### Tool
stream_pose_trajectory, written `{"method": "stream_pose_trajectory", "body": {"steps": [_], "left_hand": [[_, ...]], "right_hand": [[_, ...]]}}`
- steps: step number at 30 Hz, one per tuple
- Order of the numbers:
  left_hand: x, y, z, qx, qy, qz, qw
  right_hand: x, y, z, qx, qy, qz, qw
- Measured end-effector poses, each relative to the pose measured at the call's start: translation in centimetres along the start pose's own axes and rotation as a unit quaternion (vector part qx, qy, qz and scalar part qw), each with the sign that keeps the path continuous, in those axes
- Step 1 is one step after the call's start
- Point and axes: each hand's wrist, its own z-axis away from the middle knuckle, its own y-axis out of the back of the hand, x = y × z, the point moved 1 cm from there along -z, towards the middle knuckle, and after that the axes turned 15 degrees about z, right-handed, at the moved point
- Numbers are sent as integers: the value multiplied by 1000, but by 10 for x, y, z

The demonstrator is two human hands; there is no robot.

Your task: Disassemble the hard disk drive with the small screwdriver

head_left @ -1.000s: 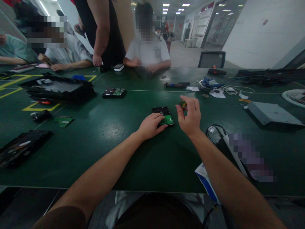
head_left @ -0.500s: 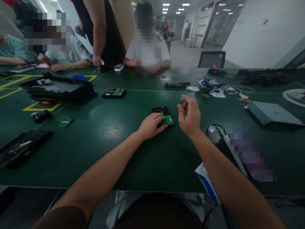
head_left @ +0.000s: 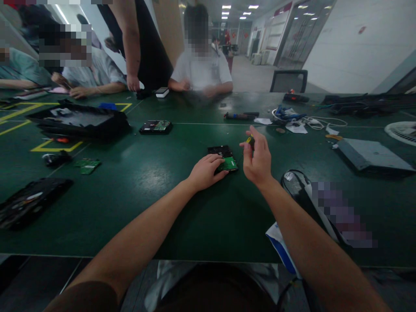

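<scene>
Mostly, the green table (head_left: 152, 225) is seen. Toward ten o'clock a black tray (head_left: 107, 126) is set. By the left hand (head_left: 206, 172) the central drive (head_left: 230, 163) is partly covered; whether gripped cannot be told. By the right hand (head_left: 258, 157), at the drive's three o'clock, a yellow-black tool (head_left: 249, 140) is gripped.

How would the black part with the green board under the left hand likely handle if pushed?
The black part looks stiff, being a boxy slab. Lying flat, it would probably slide rather than tip. Its exposed green board may be fragile.
</scene>
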Motion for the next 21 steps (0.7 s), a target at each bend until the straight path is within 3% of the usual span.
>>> {"method": "stream_pose_trajectory", "body": {"steps": [21], "left_hand": [[2, 1, 0, 3, 0, -2, 1000]], "right_hand": [[-3, 5, 0, 16, -9, 21, 1000]]}}
